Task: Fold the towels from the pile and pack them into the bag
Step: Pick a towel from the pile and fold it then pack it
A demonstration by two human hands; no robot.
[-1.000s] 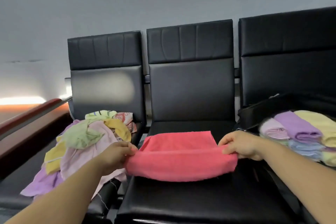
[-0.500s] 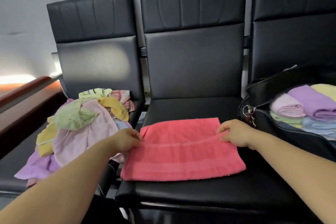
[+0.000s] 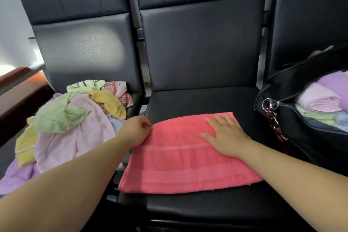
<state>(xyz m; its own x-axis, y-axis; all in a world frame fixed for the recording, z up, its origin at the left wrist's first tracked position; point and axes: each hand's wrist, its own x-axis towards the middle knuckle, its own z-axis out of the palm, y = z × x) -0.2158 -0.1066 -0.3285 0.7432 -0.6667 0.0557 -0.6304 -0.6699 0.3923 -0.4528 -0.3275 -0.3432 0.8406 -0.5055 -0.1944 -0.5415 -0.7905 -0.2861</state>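
Towel (image 3: pixel 178 160) is laid part-folded on the seat (image 3: pixel 197 100), flattened under the flat right hand (image 3: pixel 226 137), corner pinched by the left hand (image 3: pixel 137 132). Left of seat, pile (image 3: pixel 75 124) is unfolded; right, bag (image 3: pixel 301 137) is part-filled (much left).

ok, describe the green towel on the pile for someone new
On the left black seat sits the towel pile. The green towel lies crumpled on top, left of centre, over a pale pink towel. It is plain pale green; the greenish towel at the back has dark markings.
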